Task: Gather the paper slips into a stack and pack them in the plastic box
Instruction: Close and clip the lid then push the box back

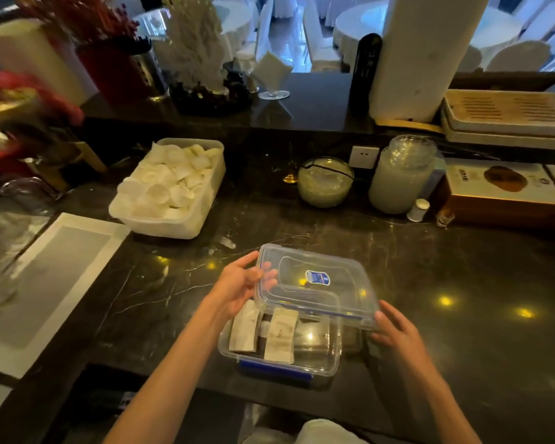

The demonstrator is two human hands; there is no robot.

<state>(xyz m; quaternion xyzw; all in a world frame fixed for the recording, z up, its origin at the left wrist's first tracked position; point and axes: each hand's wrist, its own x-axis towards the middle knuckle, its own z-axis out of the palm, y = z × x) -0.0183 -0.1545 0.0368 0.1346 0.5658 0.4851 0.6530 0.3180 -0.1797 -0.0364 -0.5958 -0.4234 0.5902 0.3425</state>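
Observation:
A clear plastic box (321, 363) with blue clasps stands on the dark marble counter near its front edge. Two stacks of paper slips (281, 339) lie inside it, at its left end. Above the box I hold its clear lid (314, 285), tilted, with a blue sticker in the middle. My left hand (241, 285) grips the lid's left edge and my right hand (394, 328) grips its right front corner. The lid covers the far part of the box and is not pressed down onto it.
A white tub of paper cups (170, 190) sits at the back left, a white tray (45, 283) at the left. A glass bowl (325, 182), a glass jar (401, 174), a small white bottle (418, 210) and a boxed item (503, 190) line the back right.

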